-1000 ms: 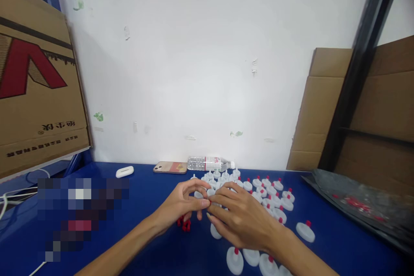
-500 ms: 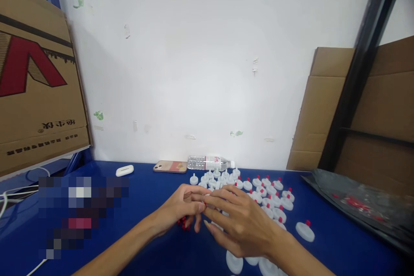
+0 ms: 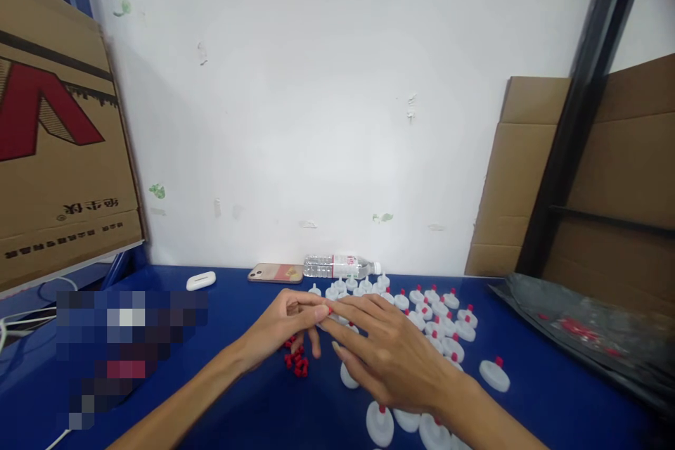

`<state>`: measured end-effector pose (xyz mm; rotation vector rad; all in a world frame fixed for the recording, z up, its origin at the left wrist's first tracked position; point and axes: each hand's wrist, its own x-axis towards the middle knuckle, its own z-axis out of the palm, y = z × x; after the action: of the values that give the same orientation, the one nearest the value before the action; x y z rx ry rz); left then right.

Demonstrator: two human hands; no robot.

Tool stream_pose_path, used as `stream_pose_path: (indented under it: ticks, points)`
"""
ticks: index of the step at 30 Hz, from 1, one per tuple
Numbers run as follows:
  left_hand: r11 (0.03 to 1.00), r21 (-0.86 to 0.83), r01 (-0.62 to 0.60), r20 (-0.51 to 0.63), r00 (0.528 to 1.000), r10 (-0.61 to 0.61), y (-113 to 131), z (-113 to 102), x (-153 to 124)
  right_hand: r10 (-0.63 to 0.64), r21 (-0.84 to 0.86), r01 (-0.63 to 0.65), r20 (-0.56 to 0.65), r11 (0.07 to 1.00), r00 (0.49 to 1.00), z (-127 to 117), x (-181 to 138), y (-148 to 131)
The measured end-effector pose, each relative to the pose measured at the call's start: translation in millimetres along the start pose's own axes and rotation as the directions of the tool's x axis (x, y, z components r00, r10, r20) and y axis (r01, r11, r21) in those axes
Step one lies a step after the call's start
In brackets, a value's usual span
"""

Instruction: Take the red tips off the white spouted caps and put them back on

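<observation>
My left hand (image 3: 285,323) pinches a small red cap (image 3: 330,310) between thumb and forefinger. My right hand (image 3: 393,348) meets it from the other side, fingers bent together at the same spot. Whatever the right fingers grip is hidden behind them. Below my left fingers lies a small heap of red caps (image 3: 298,364). Beyond and to the right of my right hand stand many white round lids with red-capped spouts (image 3: 452,346). White lids with bare spouts (image 3: 351,283) cluster behind the hands. More white lids (image 3: 380,425) lie near the front edge, under my right wrist.
A clear bottle (image 3: 342,266) lies on its side by the wall, beside a phone (image 3: 275,273). A white case (image 3: 201,281) is further left on the blue table (image 3: 221,401). A grey plastic bag (image 3: 574,330) holds red pieces at right. Cardboard (image 3: 58,176) stands at left.
Both hands have risen slightly and shifted left, still together. More of the red cap heap and of a white lid below the hands now shows. The view has moved slightly.
</observation>
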<state>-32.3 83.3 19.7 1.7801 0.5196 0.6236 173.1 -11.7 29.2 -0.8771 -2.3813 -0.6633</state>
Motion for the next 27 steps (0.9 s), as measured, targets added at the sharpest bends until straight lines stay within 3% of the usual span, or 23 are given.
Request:
stream_pose_path:
  ticks: [2,4,5,6,7,10,14,16,18,27]
  points:
    - [0.993,0.117,-0.008,-0.049,0.999,0.014,2.8,-4.9,0.8,0.045,0.0,-0.045,0.005,0.999,0.999,1.0,-2.1,5.0]
    - [0.914,0.404,0.045,-0.179,0.983,0.03,7.3,-15.0,0.4,0.15,-0.01,-0.15,-0.017,0.989,0.989,2.7,-5.5,14.4]
    - [0.769,0.631,0.101,-0.256,0.963,0.084,10.1,-22.0,-0.3,0.219,-0.021,-0.22,-0.03,0.975,0.975,3.9,-7.7,21.0]
    - [0.537,0.821,0.193,-0.293,0.95,0.107,13.0,-29.7,-1.3,0.291,-0.039,-0.293,-0.043,0.955,0.956,5.2,-10.3,28.7]
    - [0.313,0.906,0.284,-0.324,0.943,0.08,15.9,-37.9,-2.6,0.358,-0.059,-0.36,-0.051,0.931,0.932,6.7,-13.3,37.3]
    - [0.214,0.894,0.395,-0.406,0.914,0.011,21.7,-61.1,-8.0,0.532,-0.101,-0.533,-0.039,0.84,0.846,12.3,-24.6,64.6]
    - [0.197,0.821,0.536,-0.499,0.841,-0.209,19.0,-81.9,-18.8,0.72,-0.18,-0.698,0.139,0.693,0.68,22.4,-43.6,92.9]
    - [0.237,0.781,0.578,-0.474,0.796,-0.378,15.0,-86.7,-24.0,0.752,-0.204,-0.724,0.21,0.659,0.625,28.1,-52.8,101.7]
    - [0.293,0.759,0.581,-0.418,0.781,-0.464,12.0,-87.7,-26.9,0.762,-0.212,-0.735,0.257,0.644,0.594,33.2,-60.6,107.8]
    - [0.552,0.74,0.385,-0.144,0.892,-0.428,17.5,-69.8,-22.2,0.745,-0.178,-0.759,0.423,0.626,0.516,40.5,-76.9,116.4]
